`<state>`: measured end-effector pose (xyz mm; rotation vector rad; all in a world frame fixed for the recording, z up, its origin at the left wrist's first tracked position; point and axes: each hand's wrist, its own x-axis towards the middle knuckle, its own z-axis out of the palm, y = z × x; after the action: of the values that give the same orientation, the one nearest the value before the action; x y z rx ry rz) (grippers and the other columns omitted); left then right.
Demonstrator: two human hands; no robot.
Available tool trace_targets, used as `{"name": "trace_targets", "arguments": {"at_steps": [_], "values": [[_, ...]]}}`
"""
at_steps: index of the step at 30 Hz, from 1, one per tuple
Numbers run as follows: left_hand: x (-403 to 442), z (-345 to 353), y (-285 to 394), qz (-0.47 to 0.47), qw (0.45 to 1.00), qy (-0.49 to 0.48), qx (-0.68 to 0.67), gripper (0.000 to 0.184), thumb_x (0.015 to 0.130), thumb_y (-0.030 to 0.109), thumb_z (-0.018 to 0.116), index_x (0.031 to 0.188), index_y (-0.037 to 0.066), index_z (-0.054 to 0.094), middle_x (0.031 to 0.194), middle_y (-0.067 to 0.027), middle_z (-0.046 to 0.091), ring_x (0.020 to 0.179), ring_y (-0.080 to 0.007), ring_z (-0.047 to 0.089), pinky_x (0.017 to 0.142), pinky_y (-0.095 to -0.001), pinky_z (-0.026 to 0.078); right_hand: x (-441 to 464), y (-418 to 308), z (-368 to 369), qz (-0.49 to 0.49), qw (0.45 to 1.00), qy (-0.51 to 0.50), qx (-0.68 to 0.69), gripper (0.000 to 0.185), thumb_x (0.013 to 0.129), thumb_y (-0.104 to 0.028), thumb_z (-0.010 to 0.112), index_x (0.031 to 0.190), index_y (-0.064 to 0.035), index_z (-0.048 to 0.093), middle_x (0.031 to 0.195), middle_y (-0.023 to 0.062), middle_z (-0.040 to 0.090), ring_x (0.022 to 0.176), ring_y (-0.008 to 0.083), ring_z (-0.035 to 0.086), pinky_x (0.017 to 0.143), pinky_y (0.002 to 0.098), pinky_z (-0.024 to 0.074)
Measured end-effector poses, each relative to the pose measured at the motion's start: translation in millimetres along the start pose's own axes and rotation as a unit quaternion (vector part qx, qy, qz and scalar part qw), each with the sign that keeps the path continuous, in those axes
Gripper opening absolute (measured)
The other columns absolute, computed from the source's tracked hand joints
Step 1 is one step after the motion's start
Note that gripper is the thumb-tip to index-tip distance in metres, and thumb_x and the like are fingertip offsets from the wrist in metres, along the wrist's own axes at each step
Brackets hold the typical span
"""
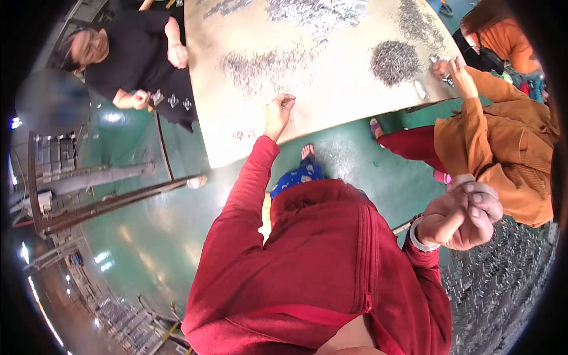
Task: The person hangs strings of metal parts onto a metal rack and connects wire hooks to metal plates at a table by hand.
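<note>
Over the table [343, 89] – left hand [280, 113] loosely pinched; right hand [464, 214] curled – contents of both unclear.

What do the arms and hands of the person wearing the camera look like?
Both arms wear long red sleeves. The left hand and right hand have no gloves. A pale, whitish band goes around the right wrist.

Shiny metal pieces [316, 12], glossy floor [157, 228], cloth jacket [296, 254]
</note>
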<state>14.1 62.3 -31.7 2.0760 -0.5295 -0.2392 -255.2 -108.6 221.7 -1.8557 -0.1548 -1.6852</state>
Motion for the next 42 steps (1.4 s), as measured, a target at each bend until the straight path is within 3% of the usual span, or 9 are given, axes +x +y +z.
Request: {"name": "trace_targets", "arguments": {"at_steps": [9,11,17,21,26,28,32,36,42], "values": [[106,51,-55,0.21,0.932,-0.142,0.258,0.015,0.082,0.009,0.053,0.092,0.001,0.061,0.092,-0.0156,0.061,0.09,-0.0322,0.057,0.078,-0.0399,0.048,-6,25,52,0.107,0.991,-0.013,-0.083,0.026,0.075,0.013,0.039,0.092,0.0006,0.054,0.091,0.0126,0.044,0.076,0.0218,0.05,0.051,0.03,0.0443],[106,58,-66,0.276,0.897,-0.146,0.314,0.015,0.082,0.006,0.047,0.093,0.0,0.056,0.099,-0.0189,0.056,0.101,-0.0329,0.054,0.08,-0.0417,0.048,-23,46,55,0.155,0.957,-0.083,-0.232,0.023,0.075,0.012,0.041,0.087,0.001,0.056,0.09,0.0119,0.048,0.074,0.02,0.051,0.056,0.0291,0.0455],[112,32,-61,0.194,0.932,-0.115,0.285,0.026,0.079,0.001,0.045,0.105,-0.003,0.049,0.102,-0.0216,0.052,0.099,-0.0371,0.051,0.083,-0.0433,0.045,-127,211,77,0.521,0.783,-0.325,-0.101,0.025,0.079,0.003,0.047,0.101,-0.0004,0.06,0.093,0.0093,0.061,0.071,0.0167,0.054,0.067,0.0258,0.0453],[116,-20,-67,0.074,0.974,0.018,0.214,0.021,0.078,-0.003,0.048,0.097,-0.003,0.055,0.096,-0.0239,0.055,0.092,-0.0394,0.053,0.079,-0.047,0.043,-121,275,148,0.437,0.759,-0.462,-0.136,0.031,0.084,-0.009,0.052,0.113,-0.0005,0.057,0.103,0.0166,0.059,0.087,0.0281,0.056,0.077,0.0348,0.0456],[101,-75,3,-0.113,0.992,0.049,0.041,0.014,0.089,0.008,0.054,0.09,-0.004,0.06,0.064,-0.0062,0.055,0.052,-0.0111,0.05,0.052,-0.0277,0.045,-134,351,213,0.282,0.747,-0.554,-0.236,0.04,0.077,-0.011,0.06,0.115,-0.0017,0.054,0.108,0.0174,0.055,0.109,0.0349,0.047,0.087,0.0405,0.0426],[95,-66,7,-0.123,0.989,0.073,-0.038,0.012,0.087,0.006,0.057,0.092,-0.005,0.06,0.073,-0.008,0.063,0.063,-0.0117,0.059,0.059,-0.0251,0.049,-145,374,228,0.244,0.71,-0.609,-0.256,0.049,0.068,-0.008,0.064,0.116,-0.0034,0.052,0.11,0.0159,0.054,0.107,0.0346,0.048,0.084,0.0402,0.045],[92,-40,63,-0.126,0.986,0.056,-0.089,0.014,0.085,0.006,0.061,0.092,-0.005,0.062,0.083,-0.0099,0.065,0.071,-0.0137,0.062,0.066,-0.0248,0.051,-156,394,231,0.165,0.707,-0.64,-0.253,0.039,0.067,-0.006,0.066,0.105,-0.0011,0.06,0.093,0.0152,0.061,0.094,0.0288,0.058,0.078,0.034,0.0477],[113,4,87,-0.147,0.945,-0.003,-0.291,0.017,0.085,0.008,0.062,0.095,-0.006,0.062,0.087,-0.0101,0.065,0.076,-0.0142,0.062,0.069,-0.0242,0.049,-113,354,214,0.571,0.668,-0.471,0.074,0.02,0.075,-0.013,0.072,0.091,-0.0005,0.068,0.08,0.0077,0.067,0.072,0.0128,0.06,0.07,0.027,0.0477],[145,34,105,-0.138,0.959,-0.011,-0.248,0.019,0.085,0.012,0.064,0.095,-0.004,0.063,0.082,-0.0053,0.062,0.076,-0.0095,0.053,0.07,-0.0228,0.043,-87,321,188,0.709,0.554,-0.325,0.29,0.015,0.082,-0.009,0.066,0.096,-0.0041,0.064,0.087,0.004,0.066,0.078,0.013,0.063,0.07,0.0254,0.047]]}}
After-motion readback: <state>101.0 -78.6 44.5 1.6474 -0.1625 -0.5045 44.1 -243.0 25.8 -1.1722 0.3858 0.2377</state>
